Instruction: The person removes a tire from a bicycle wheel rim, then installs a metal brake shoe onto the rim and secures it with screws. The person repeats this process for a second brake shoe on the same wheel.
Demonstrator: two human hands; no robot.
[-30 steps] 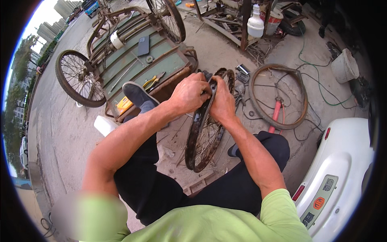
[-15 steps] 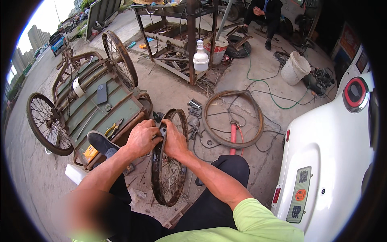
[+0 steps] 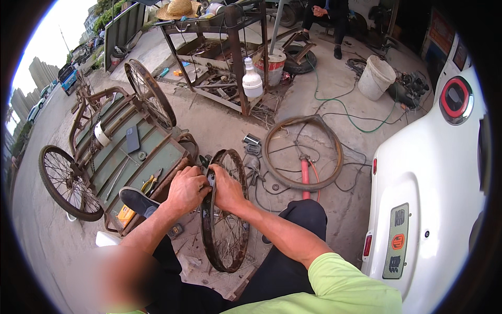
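A rusty spoked wheel rim [image 3: 209, 251] stands upright between my knees, with no tyre on it. My right hand [image 3: 228, 189] is wrapped over its upper part from the right, the thumb towards the near side. At the left of the same stretch of rim is my left hand [image 3: 186, 189], fingers curled in and pressed together close to my right thumb. Whatever they pinch there is hidden. Thin spokes [image 3: 231, 230] run inside the rim. Beside my left hand lie pliers [image 3: 150, 183] with yellow-and-black handles, on the green underside of an overturned cart [image 3: 116, 159].
A tyre [image 3: 333, 170] and a red pump [image 3: 305, 178] lie on the ground ahead to the right, among loose hoses. A white car [image 3: 418, 172] borders the right side. Ahead stands a rusty metal workbench [image 3: 244, 68]. A seated person [image 3: 337, 26] is behind it.
The whole view has tilted and shifted slightly. Both hands stay at the top of the rim, with only a small shift in my left fingers.
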